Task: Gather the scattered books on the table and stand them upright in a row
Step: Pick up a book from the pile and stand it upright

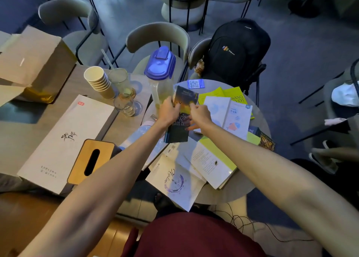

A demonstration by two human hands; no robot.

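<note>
1. The left grip has its fingers curled round the left edge of the dark book, high up on the cover.
2. The right grip clasps the opposite, right edge, thumb near the top and fingertips reaching onto the cover lower down.
3. The dark book thus sits between both grips, raised and tilted over the round worktop, front cover facing the camera.
4. Just right of the dark book a white fish book lies flat, partly over a yellow-green book beyond it.
5. On the near side of the dark book lies an open book with a green page, overlapping a white book with purple lettering whose corner hangs past the worktop's edge.
6. Left of the dark book, under the left forearm, a pale blue book shows in part.
7. Far right of the dark book, at the worktop's rim, lies a dark book with orange print.
8. Just beyond the dark book stands a blue-lidded pitcher; a QR card lies beside it.
9. Well left of the dark book: stacked paper cups and a wooden tissue box.
</note>
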